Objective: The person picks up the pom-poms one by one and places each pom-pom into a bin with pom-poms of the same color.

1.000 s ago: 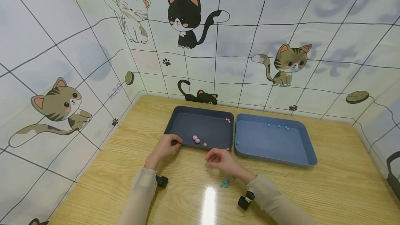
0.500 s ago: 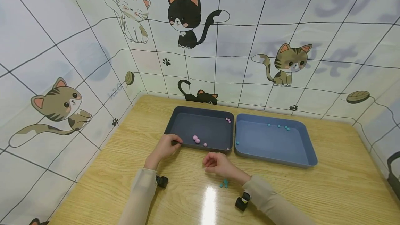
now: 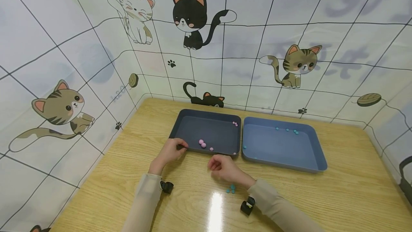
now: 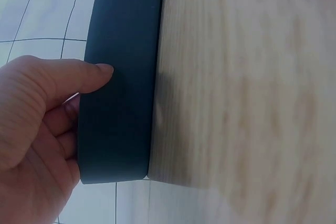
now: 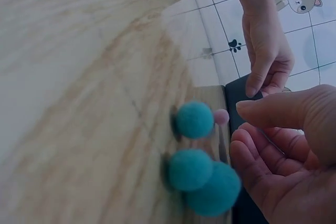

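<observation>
Closest to you, three teal pom-poms (image 3: pixel 230 189) sit bunched together on the wooden table (image 3: pixel 322 196), just beside your right wrist; in the right wrist view the same teal cluster (image 5: pixel 199 169) fills the foreground. Your right hand (image 3: pixel 222 167) hangs just above the table a little beyond them, fingers loosely curled. Whether anything sits between those fingertips cannot be told from any view. In the right wrist view one small pink pom-pom (image 5: pixel 221 116) lies on the wood past the teal ones, near the front wall of the dark tray.

To the left, your left hand (image 3: pixel 169 150) pinches the near left corner of the dark tray (image 3: pixel 180 124), thumb on the outer wall; the left wrist view shows the thumb (image 4: pixel 84 74) pressed flat on that wall (image 4: pixel 118 103).

Inside the dark tray, pink pom-poms (image 3: pixel 202 143) lie near the front edge, with a few more at the far right corner. Just beside it on the right, the blue tray (image 3: pixel 318 153) holds several small teal pom-poms (image 3: pixel 291 130) along its far side.

Behind the table stands a cat-patterned backdrop (image 3: pixel 190 17).
</observation>
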Demonstrator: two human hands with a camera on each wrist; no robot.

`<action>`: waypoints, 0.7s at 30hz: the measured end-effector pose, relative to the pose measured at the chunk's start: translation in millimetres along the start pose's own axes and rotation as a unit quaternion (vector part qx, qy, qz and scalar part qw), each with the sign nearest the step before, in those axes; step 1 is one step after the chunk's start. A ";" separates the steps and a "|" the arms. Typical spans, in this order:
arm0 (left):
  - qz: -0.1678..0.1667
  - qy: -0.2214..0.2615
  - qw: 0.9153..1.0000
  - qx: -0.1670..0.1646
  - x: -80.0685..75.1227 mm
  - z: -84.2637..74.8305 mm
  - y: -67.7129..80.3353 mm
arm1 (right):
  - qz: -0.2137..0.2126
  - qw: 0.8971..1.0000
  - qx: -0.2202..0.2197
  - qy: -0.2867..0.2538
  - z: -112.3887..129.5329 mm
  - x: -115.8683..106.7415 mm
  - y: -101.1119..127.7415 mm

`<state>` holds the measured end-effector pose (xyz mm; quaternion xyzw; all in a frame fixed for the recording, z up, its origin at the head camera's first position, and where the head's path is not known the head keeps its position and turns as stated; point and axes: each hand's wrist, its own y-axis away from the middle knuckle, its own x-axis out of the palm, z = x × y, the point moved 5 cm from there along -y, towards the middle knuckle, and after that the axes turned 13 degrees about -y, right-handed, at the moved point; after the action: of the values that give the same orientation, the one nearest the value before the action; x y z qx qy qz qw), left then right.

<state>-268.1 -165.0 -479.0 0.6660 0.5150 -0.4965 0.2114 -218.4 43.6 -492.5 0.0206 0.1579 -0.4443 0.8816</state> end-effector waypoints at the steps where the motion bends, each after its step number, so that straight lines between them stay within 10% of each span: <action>1: 0.000 0.001 1.000 -0.001 0.0 0.0 0.1 | -0.005 1.000 -0.002 0.000 0.7 -1.0 0.0; 21: -0.008 0.005 1.000 0.001 -1.6 -0.6 0.7 | 0.052 0.998 -0.020 0.026 1.5 7.7 -1.7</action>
<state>-267.2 -165.6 -477.5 0.6648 0.5207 -0.4951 0.2043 -215.0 36.3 -493.2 0.0226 0.1885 -0.3937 0.8994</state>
